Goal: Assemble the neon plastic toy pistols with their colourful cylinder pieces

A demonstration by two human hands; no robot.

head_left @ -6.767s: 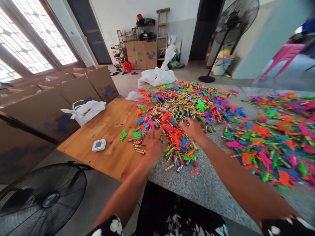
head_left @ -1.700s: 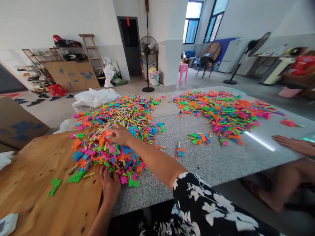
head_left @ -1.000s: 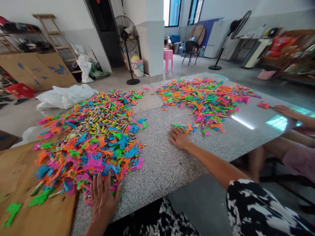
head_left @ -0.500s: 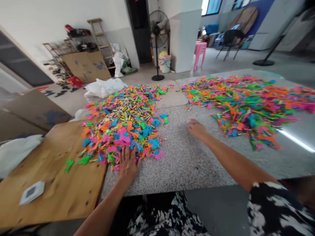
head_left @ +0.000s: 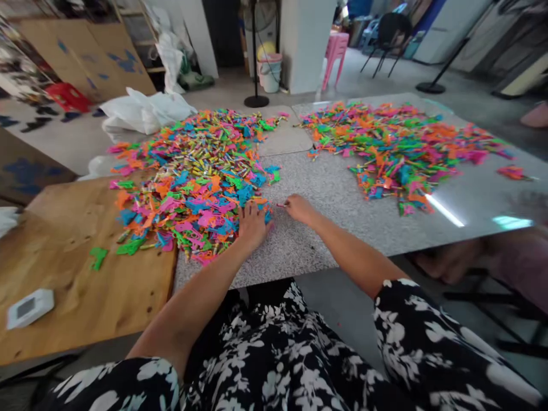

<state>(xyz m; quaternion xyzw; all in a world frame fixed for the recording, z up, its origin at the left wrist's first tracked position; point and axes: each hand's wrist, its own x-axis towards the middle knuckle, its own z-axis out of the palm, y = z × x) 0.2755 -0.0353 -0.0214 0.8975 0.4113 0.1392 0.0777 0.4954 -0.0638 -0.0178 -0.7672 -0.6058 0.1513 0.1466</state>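
Note:
My left hand lies on the near right edge of a heap of bright plastic toy guns, its fingers spread over the pieces. Just to its right, my right hand is closed in a pinch over the speckled stone table. A small, thin tube-like piece pokes out from its fingertips towards the heap. Many small yellow and silver tubes lie on top of the heap's middle. The toy guns are pink, orange, green and blue.
A second heap of coloured toy pieces spreads over the right of the table. On the left, a wooden board carries a white device with a screen and a loose green toy gun. Another person's hand is at far right.
My left hand has slid right along the heap's near edge. The right hand has come left towards it, and a small tube now shows in its fingertips. The view has tilted down.

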